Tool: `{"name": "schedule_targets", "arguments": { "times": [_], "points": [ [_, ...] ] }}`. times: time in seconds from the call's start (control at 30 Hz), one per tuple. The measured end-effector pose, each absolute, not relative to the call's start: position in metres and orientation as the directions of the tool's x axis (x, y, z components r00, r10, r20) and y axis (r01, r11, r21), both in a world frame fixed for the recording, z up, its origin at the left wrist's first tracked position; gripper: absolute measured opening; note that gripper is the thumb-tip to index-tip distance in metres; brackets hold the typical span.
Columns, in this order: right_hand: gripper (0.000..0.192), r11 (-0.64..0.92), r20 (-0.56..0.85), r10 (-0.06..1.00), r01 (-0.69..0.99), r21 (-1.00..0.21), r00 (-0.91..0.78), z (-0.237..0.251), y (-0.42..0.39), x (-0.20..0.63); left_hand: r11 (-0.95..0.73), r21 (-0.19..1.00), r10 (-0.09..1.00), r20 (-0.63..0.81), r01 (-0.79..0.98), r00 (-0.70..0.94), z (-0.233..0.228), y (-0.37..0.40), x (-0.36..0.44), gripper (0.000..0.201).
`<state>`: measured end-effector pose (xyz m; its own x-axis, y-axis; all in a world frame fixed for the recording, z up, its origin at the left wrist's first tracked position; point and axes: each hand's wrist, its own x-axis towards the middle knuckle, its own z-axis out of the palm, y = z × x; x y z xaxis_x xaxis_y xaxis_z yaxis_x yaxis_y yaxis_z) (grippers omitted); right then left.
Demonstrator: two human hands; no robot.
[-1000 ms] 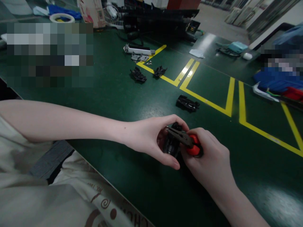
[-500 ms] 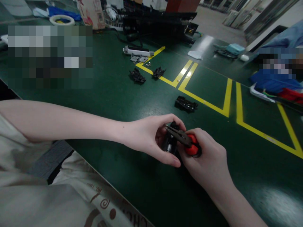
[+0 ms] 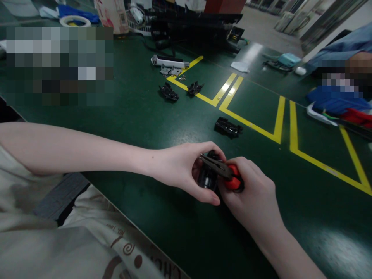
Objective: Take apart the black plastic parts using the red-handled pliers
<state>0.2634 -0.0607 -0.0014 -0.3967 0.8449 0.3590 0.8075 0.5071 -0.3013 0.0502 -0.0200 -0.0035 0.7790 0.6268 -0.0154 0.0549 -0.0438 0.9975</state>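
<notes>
Fingers of left hand (image 3: 180, 170) hide most of black part (image 3: 207, 179).

Factory assembly bench: green mat (image 3: 139, 116), yellow tape lines (image 3: 255, 126), scattered black parts (image 3: 228, 128).

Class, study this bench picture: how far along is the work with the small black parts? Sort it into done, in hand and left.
Done: nothing visibly finished. In hand: the left hand grips a black part while the right hand works on it with red-handled pliers. Left, seemingly: one loose black piece nearby and two more by the yellow tape.
</notes>
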Motion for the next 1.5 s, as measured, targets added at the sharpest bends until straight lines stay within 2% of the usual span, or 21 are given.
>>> {"name": "schedule_targets", "arguments": {
  "times": [0.43,0.93,1.17,1.5],
  "points": [
    [0.014,0.549,0.408,0.806,0.799,-0.244,-0.429,-0.002,-0.064,0.267,-0.165,0.985,0.596,0.067,0.041,0.801,-0.001,-0.019,0.047,0.067],
    [0.011,0.496,0.391,0.848,0.793,-0.353,-0.357,-0.003,-0.065,0.268,-0.267,0.963,0.652,0.161,0.026,0.741,0.003,-0.016,0.039,0.065],
    [0.011,0.471,0.345,0.870,0.802,-0.368,-0.352,-0.005,-0.065,0.271,-0.272,0.962,0.651,0.161,0.030,0.742,0.004,-0.016,0.039,0.065],
    [0.012,0.511,0.357,0.845,0.800,-0.315,-0.399,-0.007,-0.065,0.273,-0.196,0.977,0.612,0.056,0.083,0.789,0.002,-0.014,0.039,0.064]
  ]
}}
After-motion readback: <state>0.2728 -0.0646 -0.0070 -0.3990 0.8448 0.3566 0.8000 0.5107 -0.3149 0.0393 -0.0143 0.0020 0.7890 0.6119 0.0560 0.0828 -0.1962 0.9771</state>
